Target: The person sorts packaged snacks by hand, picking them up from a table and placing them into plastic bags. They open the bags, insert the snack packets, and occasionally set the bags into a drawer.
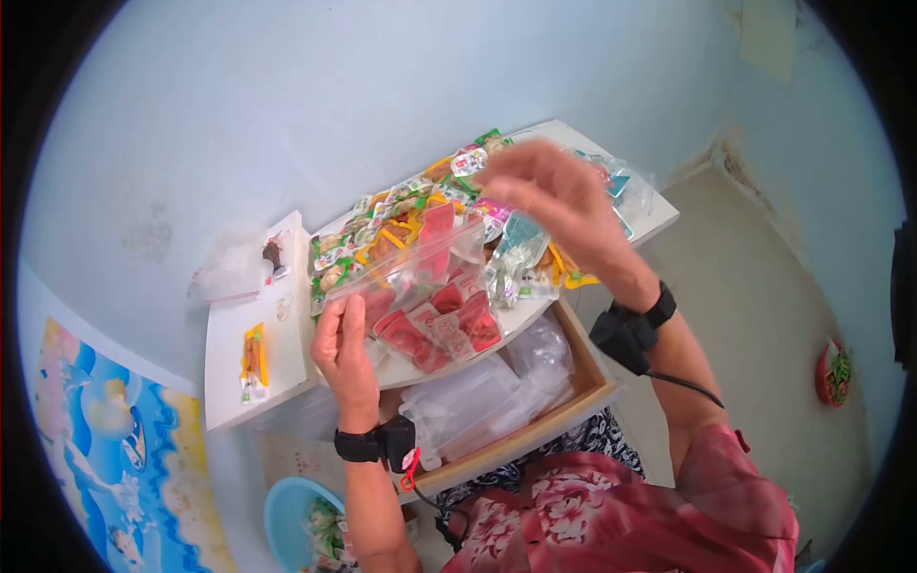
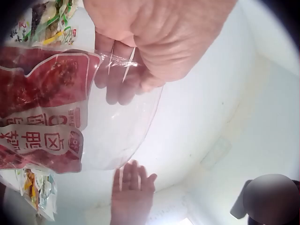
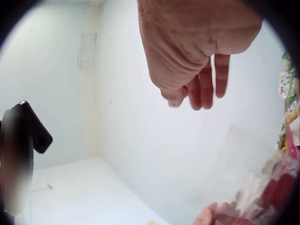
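Observation:
My left hand [image 1: 346, 358] pinches the top edge of a clear plastic zip bag [image 1: 382, 286] between thumb and fingers. Several red snack packets [image 1: 449, 329] lie inside the bag, one red packet [image 1: 437, 229] standing up near its mouth. In the left wrist view the fingers show through the clear film, beside a red packet [image 2: 44, 84] with white lettering. My right hand [image 1: 564, 205] is raised over the right part of the table, blurred, with nothing in it. Its fingers look loosely extended in the right wrist view, apart from the bag.
Many small snack packets [image 1: 382, 224] in green, yellow and white cover the white table [image 1: 642, 222]. Below the bag, an open drawer [image 1: 594, 368] holds clear plastic bags [image 1: 478, 396]. A yellow packet [image 1: 254, 358] lies on the left side surface. A blue basin [image 1: 282, 506] stands on the floor.

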`<state>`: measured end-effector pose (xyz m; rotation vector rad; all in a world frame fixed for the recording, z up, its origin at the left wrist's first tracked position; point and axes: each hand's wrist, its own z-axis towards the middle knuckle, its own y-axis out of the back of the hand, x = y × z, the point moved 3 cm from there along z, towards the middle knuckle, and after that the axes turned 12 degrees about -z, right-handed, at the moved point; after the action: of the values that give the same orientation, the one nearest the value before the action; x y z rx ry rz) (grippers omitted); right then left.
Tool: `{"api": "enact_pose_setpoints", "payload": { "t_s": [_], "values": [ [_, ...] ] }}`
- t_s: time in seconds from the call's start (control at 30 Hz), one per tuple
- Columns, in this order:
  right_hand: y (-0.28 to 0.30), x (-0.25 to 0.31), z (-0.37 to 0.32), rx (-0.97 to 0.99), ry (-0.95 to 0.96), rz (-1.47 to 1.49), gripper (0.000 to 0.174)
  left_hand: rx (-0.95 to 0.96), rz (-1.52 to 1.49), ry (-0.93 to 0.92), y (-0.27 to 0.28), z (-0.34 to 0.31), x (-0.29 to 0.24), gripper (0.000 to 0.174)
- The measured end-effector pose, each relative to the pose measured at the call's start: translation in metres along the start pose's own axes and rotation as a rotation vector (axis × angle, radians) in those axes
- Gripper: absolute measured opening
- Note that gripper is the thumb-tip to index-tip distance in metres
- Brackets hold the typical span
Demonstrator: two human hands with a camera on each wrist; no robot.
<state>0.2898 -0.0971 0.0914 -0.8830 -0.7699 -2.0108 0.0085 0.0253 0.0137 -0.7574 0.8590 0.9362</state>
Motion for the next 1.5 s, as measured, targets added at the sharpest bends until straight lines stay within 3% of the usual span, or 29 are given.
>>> {"api": "enact_pose_setpoints", "payload": {
  "t_s": [0.07, 0.17, 0.3, 0.5, 0.6, 0.87, 0.97, 1.1, 1.17, 1.27, 1.5],
  "values": [
    [-0.010, -0.014, -0.014, 0.023, 0.033, -0.340, 0.037, 0.028, -0.037, -0.006, -0.003, -0.002, 0.003, 0.022],
    [-0.027, -0.021, -0.020, 0.353, -0.084, -0.439, 0.024, 0.006, -0.020, -0.011, -0.006, 0.004, -0.001, 0.022],
    [-0.047, -0.034, -0.025, 0.189, -0.085, 0.052, 0.019, -0.002, -0.114, -0.024, -0.002, 0.001, -0.009, 0.022],
    [-0.051, -0.028, -0.020, 0.017, -0.107, 0.454, 0.013, -0.079, -0.218, -0.059, -0.016, -0.001, -0.018, 0.024],
    [-0.051, -0.023, -0.020, -0.102, -0.109, 0.445, 0.013, -0.064, -0.235, -0.069, -0.017, 0.000, -0.017, 0.023],
    [-0.052, -0.037, -0.030, -0.167, -0.113, 0.217, 0.007, -0.147, -0.223, -0.073, -0.018, 0.000, -0.003, 0.023],
    [-0.050, -0.031, -0.026, -0.153, -0.046, 0.149, 0.006, -0.092, -0.095, -0.012, -0.006, 0.001, -0.003, 0.025],
    [-0.047, -0.029, -0.021, -0.110, 0.065, 0.006, 0.006, -0.064, 0.090, -0.297, -0.019, 0.007, -0.045, 0.028],
    [-0.049, -0.026, -0.022, -0.125, 0.033, 0.058, 0.006, -0.051, 0.249, -0.445, -0.029, 0.009, -0.067, 0.029],
    [-0.055, -0.026, -0.024, -0.126, -0.001, 0.128, 0.006, 0.185, 0.769, -0.678, -0.061, 0.012, -0.096, 0.033],
    [-0.057, -0.022, -0.027, -0.145, 0.052, 0.057, 0.007, 0.420, 0.913, -0.727, -0.124, 0.022, -0.085, 0.021]
  ]
}}
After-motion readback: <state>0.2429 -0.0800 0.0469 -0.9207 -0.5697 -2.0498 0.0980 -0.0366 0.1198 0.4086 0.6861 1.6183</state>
